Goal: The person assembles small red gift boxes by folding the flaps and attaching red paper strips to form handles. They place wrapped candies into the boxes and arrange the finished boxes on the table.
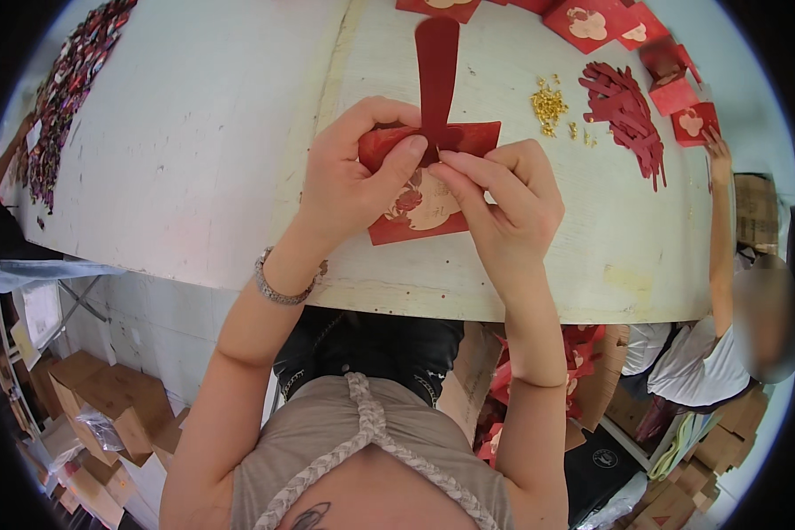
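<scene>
A red paper box (415, 231) with a pale flower-shaped panel lies on the table in front of me. My left hand (353, 172) grips its upper left part, with the thumb pressed near the foot of a dark red strap (437, 71). The strap stretches away from me, past the box's far edge. At the foot of the strap my right hand (514, 190) is closed in a pinch. Whatever lies between those fingertips is too small and covered to make out.
Small gold fasteners (548, 106) lie beyond my right hand, beside a heap of dark red straps (623, 110). Red boxes (587, 22) line the far right edge, where another person's hand (718, 146) touches one. Dark multicoloured pieces (75, 88) are heaped far left. Cartons (119, 402) stand below.
</scene>
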`<state>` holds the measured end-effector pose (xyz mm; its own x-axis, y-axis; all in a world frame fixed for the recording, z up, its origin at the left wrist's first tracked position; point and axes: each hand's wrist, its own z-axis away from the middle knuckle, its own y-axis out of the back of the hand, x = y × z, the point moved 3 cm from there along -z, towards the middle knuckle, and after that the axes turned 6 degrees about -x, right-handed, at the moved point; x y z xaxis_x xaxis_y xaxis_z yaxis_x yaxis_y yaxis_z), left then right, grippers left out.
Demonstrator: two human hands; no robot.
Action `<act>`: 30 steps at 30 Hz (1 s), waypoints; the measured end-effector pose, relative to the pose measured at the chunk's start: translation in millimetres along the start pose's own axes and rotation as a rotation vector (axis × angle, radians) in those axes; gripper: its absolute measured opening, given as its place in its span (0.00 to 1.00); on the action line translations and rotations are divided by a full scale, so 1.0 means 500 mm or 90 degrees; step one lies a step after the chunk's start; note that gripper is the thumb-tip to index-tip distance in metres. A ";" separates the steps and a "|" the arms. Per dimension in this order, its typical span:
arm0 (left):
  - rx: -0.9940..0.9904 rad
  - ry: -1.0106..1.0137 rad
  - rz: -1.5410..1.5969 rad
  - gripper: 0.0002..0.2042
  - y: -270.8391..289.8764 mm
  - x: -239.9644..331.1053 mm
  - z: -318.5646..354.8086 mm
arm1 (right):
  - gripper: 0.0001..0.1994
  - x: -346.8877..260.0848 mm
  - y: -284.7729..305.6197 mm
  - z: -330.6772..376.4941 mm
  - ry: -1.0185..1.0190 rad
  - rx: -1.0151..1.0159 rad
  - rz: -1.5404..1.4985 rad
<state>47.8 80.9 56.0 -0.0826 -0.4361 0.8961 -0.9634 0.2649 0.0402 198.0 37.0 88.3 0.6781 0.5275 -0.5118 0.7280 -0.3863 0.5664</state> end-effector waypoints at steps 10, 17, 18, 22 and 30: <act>-0.044 -0.164 -0.153 0.06 0.003 0.019 -0.003 | 0.12 0.006 -0.008 0.009 -0.055 0.010 -0.059; -0.033 -0.103 -0.119 0.06 0.004 0.015 0.007 | 0.12 0.011 0.003 -0.025 -0.074 0.028 -0.072; -0.032 -0.106 -0.145 0.06 0.008 0.017 0.007 | 0.12 0.019 0.000 -0.023 -0.066 -0.005 -0.088; -0.038 -0.075 -0.312 0.08 0.008 0.070 -0.017 | 0.11 0.034 -0.010 -0.013 -0.118 -0.085 -0.239; -0.303 -0.299 -0.527 0.13 0.019 0.112 -0.129 | 0.11 0.032 -0.015 -0.009 -0.066 -0.061 -0.270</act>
<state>50.7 114.7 134.9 0.3649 -0.8959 0.2534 -0.5738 -0.0020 0.8190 203.1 51.6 78.7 0.3323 0.5438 -0.7706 0.9344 -0.0785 0.3475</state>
